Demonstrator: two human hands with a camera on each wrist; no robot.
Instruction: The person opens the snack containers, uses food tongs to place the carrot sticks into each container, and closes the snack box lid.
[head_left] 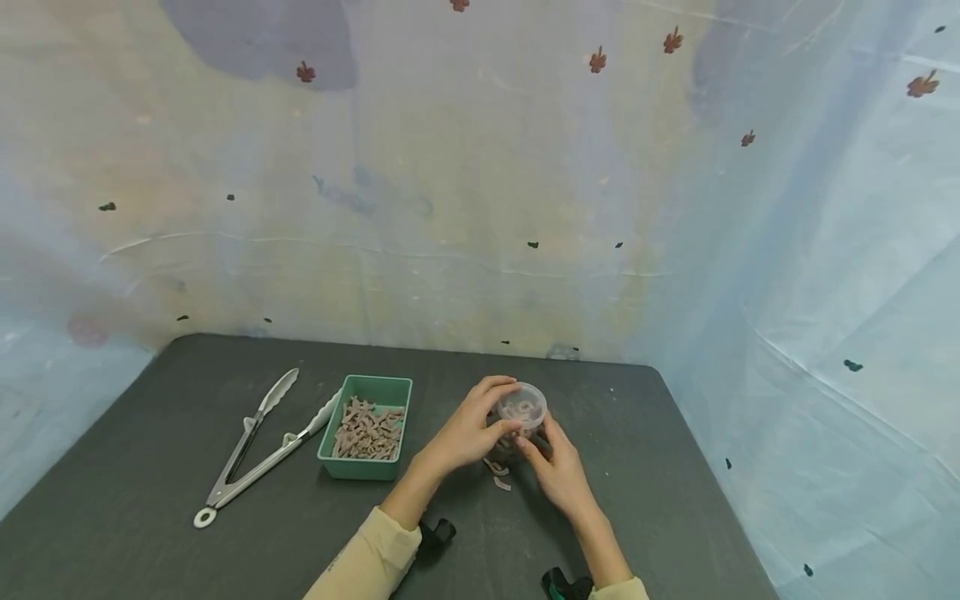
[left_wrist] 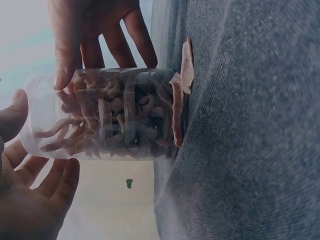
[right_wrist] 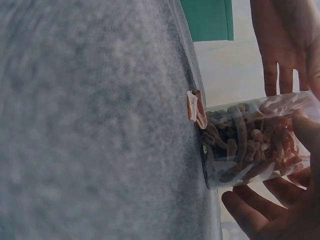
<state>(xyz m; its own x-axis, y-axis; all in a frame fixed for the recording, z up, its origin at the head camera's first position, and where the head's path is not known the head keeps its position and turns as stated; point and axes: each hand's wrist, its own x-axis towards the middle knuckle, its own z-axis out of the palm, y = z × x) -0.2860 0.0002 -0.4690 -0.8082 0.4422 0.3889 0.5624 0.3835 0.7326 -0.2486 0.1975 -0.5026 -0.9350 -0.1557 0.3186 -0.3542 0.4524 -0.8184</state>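
A clear plastic jar [left_wrist: 120,115] full of brownish dried strips stands upright on the dark table. Its round translucent top [head_left: 523,406] faces up; whether it is a separate lid I cannot tell. My left hand [head_left: 467,427] grips the jar at its upper rim, thumb on one side and fingers on the other. Lower down on the opposite side, my right hand [head_left: 561,473] holds the jar's body between thumb and fingers. Loose pale-brown strips [left_wrist: 178,111] lie on the table against the jar's base.
Left of the hands sits a green plastic tray [head_left: 360,472] with a heap of similar brown strips. Open metal tongs [head_left: 258,475] lie farther left, one arm's tip against the tray. A plastic sheet [head_left: 450,250] hangs behind the dark table [head_left: 660,500].
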